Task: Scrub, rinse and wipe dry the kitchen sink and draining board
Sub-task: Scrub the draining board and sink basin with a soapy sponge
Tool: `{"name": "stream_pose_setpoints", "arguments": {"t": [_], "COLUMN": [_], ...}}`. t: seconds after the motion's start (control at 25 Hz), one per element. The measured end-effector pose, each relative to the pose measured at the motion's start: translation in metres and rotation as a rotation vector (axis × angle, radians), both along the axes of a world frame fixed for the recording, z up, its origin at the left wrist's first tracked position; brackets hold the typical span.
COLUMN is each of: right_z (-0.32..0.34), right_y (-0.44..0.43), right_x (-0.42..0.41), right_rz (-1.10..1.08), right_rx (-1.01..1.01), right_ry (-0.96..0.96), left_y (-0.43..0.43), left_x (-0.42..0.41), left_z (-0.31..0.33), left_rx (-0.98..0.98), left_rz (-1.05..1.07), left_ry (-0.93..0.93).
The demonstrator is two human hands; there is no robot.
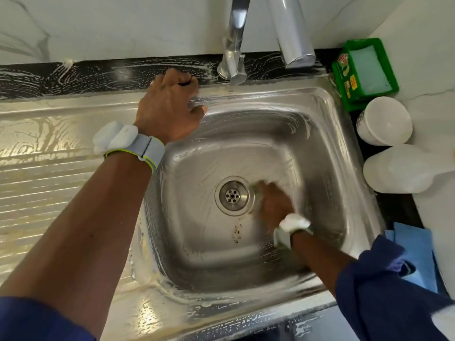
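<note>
Steel sink [320,124] in the middle, streaked with suds, ribbed draining board [49,180] joined to it on the left. Hands well apart.

Left hand [170,104] resting on the sink's far rim, just left of the tap [234,45], fingers curled under against the soapy black tabletop [98,72], thumb pointing into the basin.

Right hand [275,203] down on the basin floor, blurred, touching the right edge of the drain [232,195]. Fingers closed on a pale scrub pad [256,187], only its edge visible past the fingertips and too smeared to make out further. Brown specks on the floor just near the drain.

On the tabletop right of the sink: green soap tub [364,70] farthest, white cup [384,121] nearer, white bottle [398,168] on its side nearer still, folded blue cloth [416,247] nearest.
</note>
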State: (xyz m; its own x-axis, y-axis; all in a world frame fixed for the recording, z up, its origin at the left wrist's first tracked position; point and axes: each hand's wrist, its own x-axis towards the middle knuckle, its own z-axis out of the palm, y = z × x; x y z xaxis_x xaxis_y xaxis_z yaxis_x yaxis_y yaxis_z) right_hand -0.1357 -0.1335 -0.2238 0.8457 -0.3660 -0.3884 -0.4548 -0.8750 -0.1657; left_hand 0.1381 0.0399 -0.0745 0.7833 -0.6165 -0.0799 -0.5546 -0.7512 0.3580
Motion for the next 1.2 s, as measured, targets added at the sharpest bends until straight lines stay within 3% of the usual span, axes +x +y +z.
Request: {"name": "stream_pose_setpoints", "arguments": {"t": [0.08,0.12,0.16,0.24,0.32,0.44,0.56,0.72,0.8,0.88,1.0,1.04,1.12,1.2], "right_z": [-0.003,0.001,0.004,0.007,0.010,-0.002,-0.005,0.001,0.004,0.007,0.007,0.009,0.010,0.018], "right_y": [0.033,0.029,0.017,-0.023,-0.041,0.004,0.051,0.068,0.044,0.007,-0.043,-0.036,0.002,0.051], "right_x": [-0.013,0.000,0.016,0.049,0.068,0.086,0.083,0.016,0.006,0.020,0.030,0.027,0.011,-0.008], "right_rz": [0.504,0.586,0.516,0.089,-0.284,-0.282,0.143,1.075,1.238,1.043,0.277,0.169,0.217,0.410], "right_rx": [0.244,0.319,0.321,0.159,0.000,0.111,0.420,0.494,0.478,0.288,0.051,0.043,0.220,0.428], "right_ry": [0.018,0.040,0.115,0.194,0.086,-0.150,-0.250,0.082,0.218,0.386,0.332,0.326,0.465,0.489], "left_y": [0.001,0.001,0.001,0.000,-0.001,0.001,0.001,-0.001,0.002,0.002,0.000,0.000,0.000,-0.001], "left_x": [-0.002,-0.001,0.000,0.003,0.005,0.001,0.001,0.002,0.002,0.002,0.000,0.000,-0.001,0.000], "left_z": [0.000,-0.001,0.000,0.002,0.003,0.003,0.002,0.003,0.002,0.001,0.002,0.003,0.004,0.004], "left_rx": [-0.002,0.002,0.008,0.022,0.018,0.021,0.038,0.016,0.020,0.022,0.011,0.004,0.001,0.006], "left_rz": [0.002,-0.002,-0.010,-0.012,-0.018,-0.007,-0.012,-0.012,-0.008,-0.010,-0.009,-0.005,-0.004,-0.005], "left_ry": [-0.002,0.000,0.004,0.014,0.008,0.028,0.016,0.020,0.022,0.022,0.025,0.022,0.017,0.014]}}
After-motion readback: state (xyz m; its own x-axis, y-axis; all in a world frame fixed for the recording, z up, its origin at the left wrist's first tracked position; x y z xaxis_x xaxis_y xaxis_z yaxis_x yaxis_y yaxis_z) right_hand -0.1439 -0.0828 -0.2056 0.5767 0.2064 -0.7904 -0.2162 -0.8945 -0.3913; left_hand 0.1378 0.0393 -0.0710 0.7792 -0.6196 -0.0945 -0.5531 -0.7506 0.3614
